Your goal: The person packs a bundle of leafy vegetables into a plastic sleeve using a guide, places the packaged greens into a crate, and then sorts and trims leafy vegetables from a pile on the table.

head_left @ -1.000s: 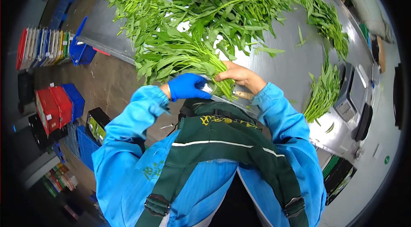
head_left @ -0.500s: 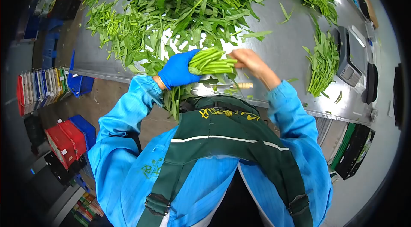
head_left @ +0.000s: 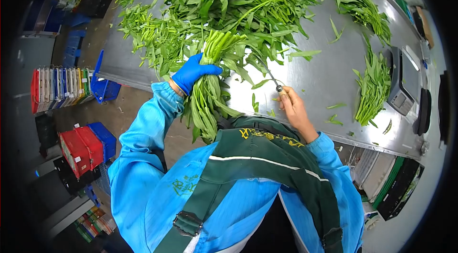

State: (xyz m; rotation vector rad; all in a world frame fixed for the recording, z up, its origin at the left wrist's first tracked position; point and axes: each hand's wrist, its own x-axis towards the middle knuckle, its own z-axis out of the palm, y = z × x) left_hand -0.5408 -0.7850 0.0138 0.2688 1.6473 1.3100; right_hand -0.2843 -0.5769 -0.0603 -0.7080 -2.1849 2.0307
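My left hand (head_left: 194, 72), in a blue glove, is wrapped round a bunch of leafy greens (head_left: 208, 103) over the table's near edge. The bunch's pale green stem ends point up and away from me; its leaves hang down toward my apron. My bare right hand (head_left: 293, 107) grips the wooden handle of a knife (head_left: 273, 79). Its dark, thin blade reaches up and left over the table, apart from the bunch, with the tip hard to make out among leaves. Beyond both hands lies a large heap of the same greens (head_left: 238, 0).
A metal table (head_left: 329, 81) spans the view. At its right stand a digital scale (head_left: 403, 81) and a separate bundle of greens (head_left: 373, 88). Another bundle (head_left: 365, 5) lies at the far right. Red crates (head_left: 81, 150) and a blue bin (head_left: 106, 88) are on the left.
My right hand has left the stem ends and taken up the knife that lay near the table edge. My left hand has turned the bunch from sideways to stems up.
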